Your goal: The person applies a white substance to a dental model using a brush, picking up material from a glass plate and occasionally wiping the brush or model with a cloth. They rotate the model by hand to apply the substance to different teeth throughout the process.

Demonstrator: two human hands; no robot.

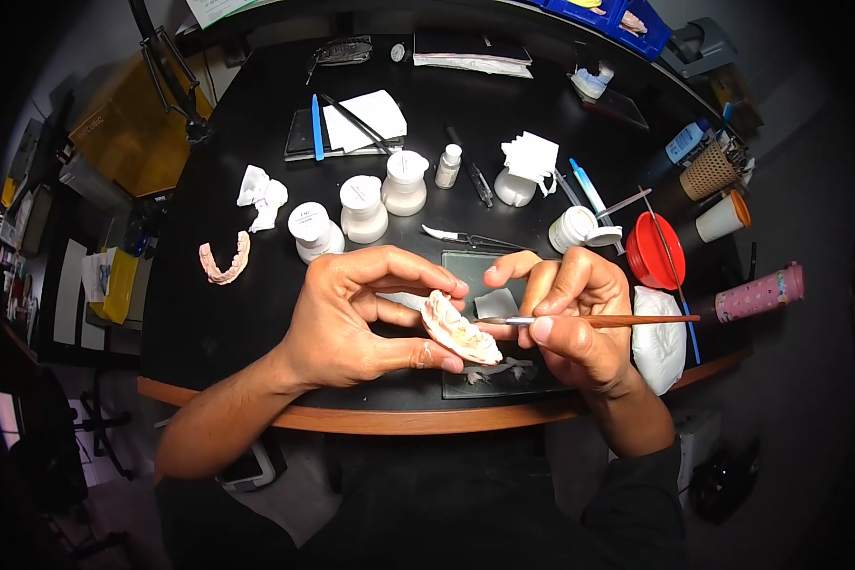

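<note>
My left hand (pixel 337 318) grips a pale dental cast (pixel 456 332) between thumb and fingers, with its row of teeth turned toward my right hand. A fine brush with a wooden handle (pixel 636 322) is pinched in my right hand (pixel 584 328), and its tip points left, right at the cast's edge. Beneath both hands lies a glass slab (pixel 454 385) with whitish smears along its lower part. Just beyond my hands rests a pair of tweezers (pixel 465 237). A second, pinkish dental arch (pixel 221 275) lies on the table to the left.
Several white-lidded jars (pixel 362 209) and a small bottle (pixel 449 166) stand behind my hands. An uncapped jar (pixel 574 231), a red bowl (pixel 652 256) and a white tissue bundle (pixel 657 342) sit at the right. A pink tumbler (pixel 760 292) lies farther right.
</note>
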